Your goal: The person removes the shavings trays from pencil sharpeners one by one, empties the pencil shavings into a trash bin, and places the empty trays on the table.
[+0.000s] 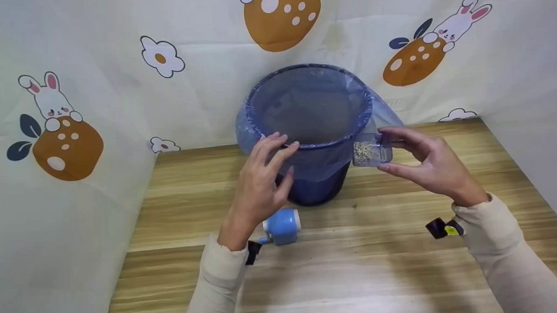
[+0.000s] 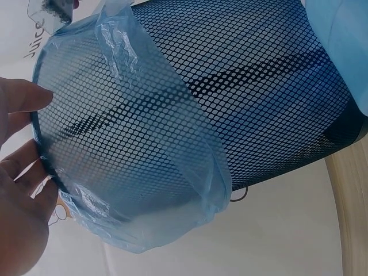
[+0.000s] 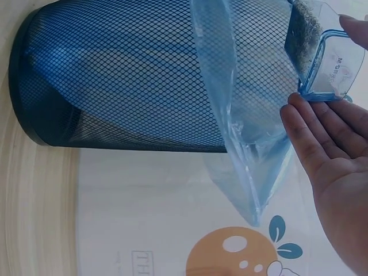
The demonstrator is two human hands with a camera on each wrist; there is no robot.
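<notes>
A small clear plastic shavings drawer with pale and dark pencil shavings in one end is held by my right hand, thumb and fingertips on opposite sides. It is beside the right front of a dark mesh wastebasket; in the right wrist view the drawer is tilted. My left hand rests its fingertips on the basket's front rim, thumb apart, gripping nothing. A translucent blue bin bag lines the basket and folds over its rim. Below the left hand, a blue crank pencil sharpener is on the table.
The basket stands at the back of a wood-grain table, near a pale cloth backdrop printed with rabbits and orange fruit. More pale cloth borders the left and right sides. A loose bag corner hangs out at the basket's right.
</notes>
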